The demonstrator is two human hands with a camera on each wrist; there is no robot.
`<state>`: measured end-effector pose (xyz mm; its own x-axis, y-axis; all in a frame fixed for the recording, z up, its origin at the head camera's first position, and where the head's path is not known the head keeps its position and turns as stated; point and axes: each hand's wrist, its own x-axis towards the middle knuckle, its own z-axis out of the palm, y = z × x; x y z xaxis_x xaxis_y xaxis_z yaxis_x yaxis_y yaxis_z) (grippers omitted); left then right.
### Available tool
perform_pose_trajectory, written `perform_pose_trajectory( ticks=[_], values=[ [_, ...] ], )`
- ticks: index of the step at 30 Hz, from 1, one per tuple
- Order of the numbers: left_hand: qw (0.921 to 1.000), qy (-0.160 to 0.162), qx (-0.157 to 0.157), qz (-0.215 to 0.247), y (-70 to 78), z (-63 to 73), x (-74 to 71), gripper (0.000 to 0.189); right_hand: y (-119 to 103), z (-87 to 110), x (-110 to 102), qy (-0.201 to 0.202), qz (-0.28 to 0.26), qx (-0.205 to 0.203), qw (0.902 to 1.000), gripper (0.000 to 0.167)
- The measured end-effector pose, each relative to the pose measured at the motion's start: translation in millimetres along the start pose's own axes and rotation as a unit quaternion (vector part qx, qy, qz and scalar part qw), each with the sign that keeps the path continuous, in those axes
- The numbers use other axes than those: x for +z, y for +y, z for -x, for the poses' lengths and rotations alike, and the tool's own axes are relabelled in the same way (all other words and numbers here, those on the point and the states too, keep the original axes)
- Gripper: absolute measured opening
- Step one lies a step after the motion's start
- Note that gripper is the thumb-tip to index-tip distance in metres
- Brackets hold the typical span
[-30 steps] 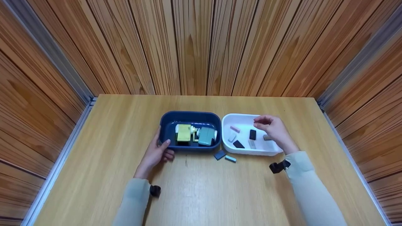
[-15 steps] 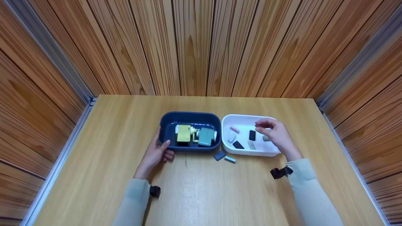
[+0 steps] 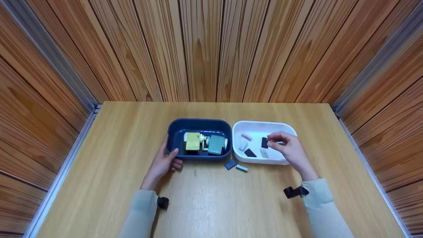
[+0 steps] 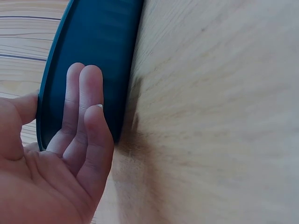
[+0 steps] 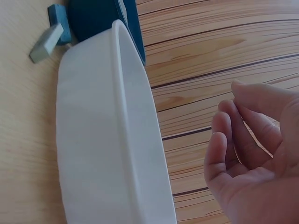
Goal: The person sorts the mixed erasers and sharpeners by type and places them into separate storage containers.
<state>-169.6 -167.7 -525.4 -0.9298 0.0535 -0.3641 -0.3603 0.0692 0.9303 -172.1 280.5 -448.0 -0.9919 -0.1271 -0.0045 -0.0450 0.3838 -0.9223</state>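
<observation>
A dark blue bin [image 3: 200, 158] holds a yellow block-like piece [image 3: 192, 141] and a teal one [image 3: 215, 144]. My left hand [image 3: 164, 160] grips its near left corner, thumb over the rim and fingers along the outside wall [image 4: 88, 46]. Over the white bin [image 3: 261, 160], my right hand [image 3: 289, 148] hovers with bent fingers and its thumb close to the index fingertip. The right wrist view shows nothing clearly between them; a tiny piece could be hidden. Below lie a black block [image 3: 264, 142], a dark piece [image 3: 250, 152], a pink piece [image 3: 246, 137] and pale pieces [image 3: 243, 146].
A dark blue block [image 3: 230, 164] and a light blue-grey block [image 3: 242, 168] lie on the wooden table [image 3: 198, 205], before the place where the bins meet. Wood-panelled walls [image 3: 205, 49] rise behind and on both sides.
My right hand has come slightly nearer over the white bin, its fingertips now beside the black block. The left hand keeps its grip on the dark blue bin.
</observation>
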Motion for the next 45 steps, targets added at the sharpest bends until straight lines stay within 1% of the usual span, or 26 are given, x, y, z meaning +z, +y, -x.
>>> perform_pose_trajectory(
  ticks=[5, 8, 12, 16, 20, 25, 27, 37, 42, 45],
  values=[
    [1.0, 0.001, -0.002, -0.003, -1.6, -0.6, -0.1, 0.07, 1.0, 11.8, 6.2, -0.002, -0.005, -0.008, 1.0, 0.036],
    [1.0, 0.001, 0.006, -0.005, -1.9, -0.7, 0.6, 0.07, 0.1, 19.8, 11.2, -0.002, -0.007, -0.016, 0.9999, 0.032],
    [0.9999, 0.001, 0.013, -0.008, -1.1, -0.3, 1.0, 0.07, 6.4, 28.5, 17.0, -0.001, -0.001, -0.025, 0.9997, 0.03],
    [1.0, -0.002, 0.008, -0.005, -0.3, -0.1, 0.2, 0.071, 16.2, 35.8, 22.8, -0.008, 0.007, -0.029, 0.9995, 0.028],
    [1.0, -0.006, 0.0, 0.001, 0.6, 0.3, -1.3, 0.072, 21.3, 41.8, 28.9, -0.023, -0.001, -0.036, 0.9991, 0.026],
    [0.9997, -0.021, -0.009, 0.009, 1.0, -1.2, -3.8, 0.072, 26.8, 45.9, 37.4, -0.039, -0.006, -0.021, 0.999, 0.032],
    [0.9996, -0.025, -0.008, 0.01, 1.3, -1.1, -4.1, 0.072, 29.0, 47.2, 41.0, -0.042, -0.006, -0.012, 0.999, 0.031],
    [1.0, -0.006, 0.002, 0.004, -0.1, 1.2, -0.6, 0.07, 42.3, 51.0, 56.7, -0.061, 0.006, -0.019, 0.9979, 0.028],
    [0.9999, -0.003, 0.009, 0.005, -1.1, -0.1, -0.4, 0.07, 51.3, 49.7, 62.3, -0.07, 0.013, -0.027, 0.9971, 0.028],
    [1.0, -0.005, 0.005, 0.002, -0.3, 0.0, -0.8, 0.071, 55.5, 48.7, 64.8, -0.074, 0.024, -0.021, 0.9967, 0.03]
  ],
)
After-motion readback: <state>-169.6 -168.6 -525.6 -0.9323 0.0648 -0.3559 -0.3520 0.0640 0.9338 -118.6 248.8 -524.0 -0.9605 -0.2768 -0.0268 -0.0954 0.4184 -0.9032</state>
